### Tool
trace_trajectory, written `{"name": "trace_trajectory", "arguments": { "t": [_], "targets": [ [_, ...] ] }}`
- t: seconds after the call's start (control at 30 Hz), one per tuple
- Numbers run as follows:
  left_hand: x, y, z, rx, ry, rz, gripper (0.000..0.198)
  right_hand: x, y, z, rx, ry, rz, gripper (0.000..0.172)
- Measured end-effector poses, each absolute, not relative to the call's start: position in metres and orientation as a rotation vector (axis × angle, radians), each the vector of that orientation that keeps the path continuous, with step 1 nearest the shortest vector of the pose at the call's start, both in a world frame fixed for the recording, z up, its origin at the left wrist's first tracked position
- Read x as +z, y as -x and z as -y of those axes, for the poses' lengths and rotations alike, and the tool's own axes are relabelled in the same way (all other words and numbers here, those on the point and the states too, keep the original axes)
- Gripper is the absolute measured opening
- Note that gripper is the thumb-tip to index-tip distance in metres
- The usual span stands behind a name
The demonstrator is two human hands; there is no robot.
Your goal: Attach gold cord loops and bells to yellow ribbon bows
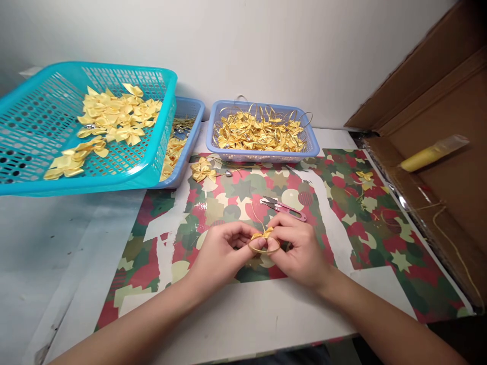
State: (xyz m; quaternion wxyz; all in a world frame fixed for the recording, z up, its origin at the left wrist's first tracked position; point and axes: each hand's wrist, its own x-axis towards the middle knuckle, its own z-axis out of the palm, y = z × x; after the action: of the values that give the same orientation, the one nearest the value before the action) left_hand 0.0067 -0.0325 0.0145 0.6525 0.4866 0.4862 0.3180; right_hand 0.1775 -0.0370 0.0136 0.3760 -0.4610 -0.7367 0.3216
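Between my two hands is a small yellow ribbon bow (262,234) with a loop of gold cord (277,248) hanging toward me. My left hand (227,248) pinches the bow from the left, thumb on the near side. From the right, my right hand (299,247) grips the same bow with thumb and fingers. A thin strand sticks up from it. Just beyond my hands lie pink-handled thread snips (283,208). Farther off, a yellow bow (203,170) rests on the patterned paper beside gold cord and a small silvery piece (228,173).
A turquoise basket (152,177) of yellow bows stands at left, partly over a blue basket (182,170). Another blue basket (262,154) holds bows with gold loops. Cardboard (426,101) walls the right, with a yellow tube (426,156). A bow (364,176) lies nearby.
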Motion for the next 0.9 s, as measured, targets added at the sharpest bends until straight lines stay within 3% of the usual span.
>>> {"name": "trace_trajectory", "arguments": {
  "t": [0.3, 0.47, 0.6, 0.77, 0.9],
  "targets": [
    [0.016, -0.005, 0.034, 0.718, -1.137, -1.136, 0.016, 0.013, -0.176, 0.036, 0.817, 1.227, 1.895, 0.025],
    [0.014, -0.005, 0.032, 0.753, -1.085, -1.237, 0.018, 0.021, -0.175, 0.044, 0.646, 1.266, 1.823, 0.032],
    [0.014, -0.006, 0.031, 0.720, -1.077, -1.221, 0.015, 0.022, -0.172, 0.050, 0.488, 1.241, 2.046, 0.016],
    [0.020, -0.006, 0.033, 0.529, -1.220, -1.271, 0.011, 0.018, -0.174, 0.046, 0.373, 1.491, 2.159, 0.026],
    [0.023, -0.005, 0.035, 0.461, -1.265, -1.288, 0.009, 0.020, -0.175, 0.046, 0.490, 1.594, 2.190, 0.036]
  ]
}}
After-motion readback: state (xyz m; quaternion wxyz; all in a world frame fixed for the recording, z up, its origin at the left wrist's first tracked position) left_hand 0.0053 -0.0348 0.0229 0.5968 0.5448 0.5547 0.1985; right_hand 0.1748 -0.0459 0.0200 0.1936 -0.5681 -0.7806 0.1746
